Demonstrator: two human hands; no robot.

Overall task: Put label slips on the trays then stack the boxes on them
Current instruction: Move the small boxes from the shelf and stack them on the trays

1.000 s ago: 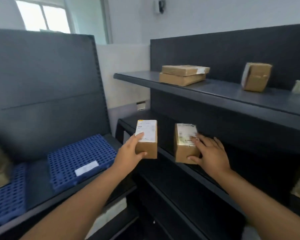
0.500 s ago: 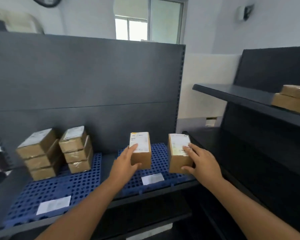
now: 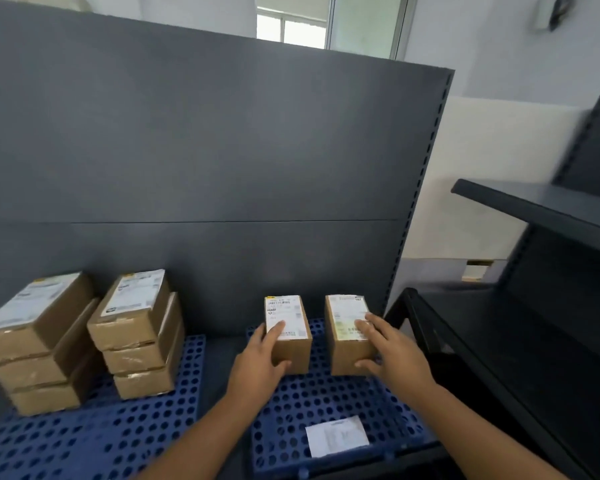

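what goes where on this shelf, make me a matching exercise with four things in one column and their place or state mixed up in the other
1. left hand
2. right hand
3. label slip
4. box stacks

a. on the left blue tray
b. grips the rightmost box
c. flat at the front of the right blue tray
d. grips the second box from the right

Pairs: 1-d, 2-b, 3-c, 4-a

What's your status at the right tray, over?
Left hand grips left box, right hand grips right box. Both at back of right blue tray, label slip at its front. Stacks on left tray stand apart.
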